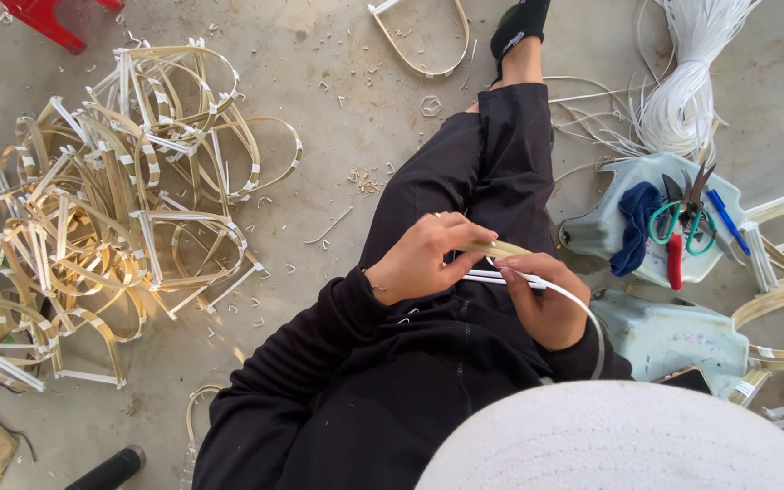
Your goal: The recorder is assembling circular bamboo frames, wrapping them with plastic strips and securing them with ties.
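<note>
The big pile of bent tan cane frames with white wrapping [111, 209] lies on the floor, well apart on your left. The flat tan cane strip [499, 248] sits over your lap, with the thin white plastic cord [537, 283] against it. Your left hand [419, 259] pinches the strip. Your right hand [546, 299] curls around the cord. I think you should keep the cord tight and flat, so each turn sits snug.

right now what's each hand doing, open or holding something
Left hand: closed, fingers pinching the tan strip.
Right hand: closed around the white strip, touching the tan strip too.
</note>
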